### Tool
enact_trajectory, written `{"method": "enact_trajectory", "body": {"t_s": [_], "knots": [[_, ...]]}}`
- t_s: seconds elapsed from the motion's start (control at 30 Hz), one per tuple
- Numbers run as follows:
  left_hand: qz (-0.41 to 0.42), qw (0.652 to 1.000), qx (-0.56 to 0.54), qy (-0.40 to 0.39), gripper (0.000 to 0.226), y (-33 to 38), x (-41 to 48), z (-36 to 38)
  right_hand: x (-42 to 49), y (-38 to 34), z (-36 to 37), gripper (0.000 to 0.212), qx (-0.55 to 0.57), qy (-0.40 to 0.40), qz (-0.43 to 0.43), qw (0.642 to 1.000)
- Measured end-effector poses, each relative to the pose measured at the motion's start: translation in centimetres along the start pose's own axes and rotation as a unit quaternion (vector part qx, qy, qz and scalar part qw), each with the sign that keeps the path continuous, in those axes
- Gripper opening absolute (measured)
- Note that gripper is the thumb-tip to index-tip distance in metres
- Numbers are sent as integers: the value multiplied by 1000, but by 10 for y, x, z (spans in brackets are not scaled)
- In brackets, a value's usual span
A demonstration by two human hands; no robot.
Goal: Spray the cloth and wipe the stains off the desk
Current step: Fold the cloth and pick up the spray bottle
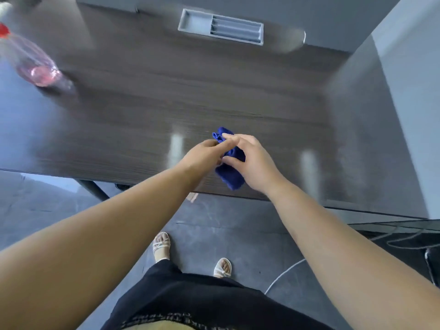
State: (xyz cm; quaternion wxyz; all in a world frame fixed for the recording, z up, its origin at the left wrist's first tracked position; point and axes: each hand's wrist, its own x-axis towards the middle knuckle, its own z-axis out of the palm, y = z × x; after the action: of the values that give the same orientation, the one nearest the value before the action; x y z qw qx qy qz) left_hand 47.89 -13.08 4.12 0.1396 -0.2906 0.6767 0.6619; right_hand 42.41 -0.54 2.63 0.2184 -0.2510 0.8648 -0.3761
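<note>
blue cloth point(232, 177), bunched into a loose wad, sits between both hands over the near edge of the desk point(142, 103), a little right of the middle. the right hand point(254, 163) wraps it from the right: the thumb presses into the middle of the wad and the fingers curl over the top, so the hand is clamped on the cloth. the left hand point(204, 156) comes in from the left with its fingertips drawn together and pinching the cloth's upper folds, just under the right forefinger. one crumpled end of the cloth pokes out above the fingers and the other hangs below the right palm, at the desk's front edge. whether the cloth touches the desktop cannot be told from this angle.

the desk is dark wood grain. two pale streaks point(176, 148) lie on its surface, one left of the hands and one right; stain or glare, the blur does not settle it. the spray bottle point(35, 65), clear with pink liquid and a red top, is at the far left of the desk, well apart from the hands and smeared by motion blur. a grey recessed tray point(221, 27) is set into the desk's far side. below the desk edge are a grey floor, two feet in pale sandals point(162, 244), a black garment point(190, 294) and a white cable point(283, 275) on the floor at the right.
</note>
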Motion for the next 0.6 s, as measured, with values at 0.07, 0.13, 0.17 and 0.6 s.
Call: {"method": "enact_trajectory", "body": {"t_s": [0.07,0.13,0.17,0.6], "knots": [[12,999,5,34,26,4,2,-30,19,-27,14,59,46,-17,7,999],[16,998,-26,61,15,6,4,-69,43,-55,31,66,120,-33,33,992],[17,996,-54,67,11,6,6,-83,51,-63,37,68,163,-27,53,985],[-24,975,-169,145,22,-4,47,-240,159,-137,106,20,333,-99,213,913]]}}
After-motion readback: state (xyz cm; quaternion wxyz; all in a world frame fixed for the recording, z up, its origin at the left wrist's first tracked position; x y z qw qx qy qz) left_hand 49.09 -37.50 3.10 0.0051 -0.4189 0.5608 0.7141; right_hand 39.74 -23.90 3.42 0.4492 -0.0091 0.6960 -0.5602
